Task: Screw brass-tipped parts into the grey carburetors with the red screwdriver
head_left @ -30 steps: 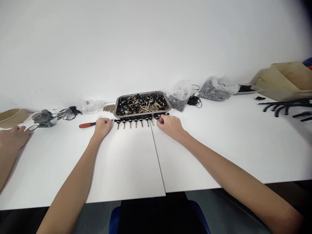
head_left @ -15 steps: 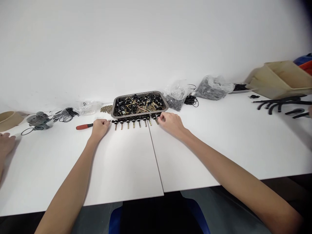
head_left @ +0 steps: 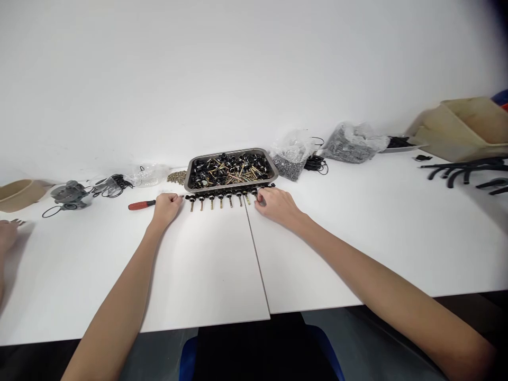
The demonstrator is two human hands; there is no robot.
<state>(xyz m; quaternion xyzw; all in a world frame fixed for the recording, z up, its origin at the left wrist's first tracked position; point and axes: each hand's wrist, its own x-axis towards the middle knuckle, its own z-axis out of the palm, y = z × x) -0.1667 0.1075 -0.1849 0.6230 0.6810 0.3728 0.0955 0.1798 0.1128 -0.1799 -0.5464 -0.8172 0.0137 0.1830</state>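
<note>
A metal tray (head_left: pixel 231 185) heaped with black caps and brass bolts stands at the back of the white table (head_left: pixel 206 264). In front of it lies a row of several assembled bolts with black heads (head_left: pixel 220 200). My left hand (head_left: pixel 166 206) rests as a fist at the left end of the row, its contents hidden. My right hand (head_left: pixel 273 205) is curled at the right end, fingertips pinching on the last bolt there. A red-handled screwdriver (head_left: pixel 141 204) lies just left of my left hand.
Left of the tray lie a pile of small brass parts (head_left: pixel 177 176), a clear bag (head_left: pixel 150 173), black rings (head_left: pixel 111 185) and a grey pump part (head_left: pixel 69 193). Another person's hand (head_left: pixel 7 233) shows at the far left. Bags of parts (head_left: pixel 349 142), black hoses (head_left: pixel 464 172) and a cardboard box (head_left: pixel 464 129) sit at right.
My hands stay at the two ends of the bolt row, barely moving. The other person's hand at far left has drawn back toward the frame edge. The view swayed slightly.
</note>
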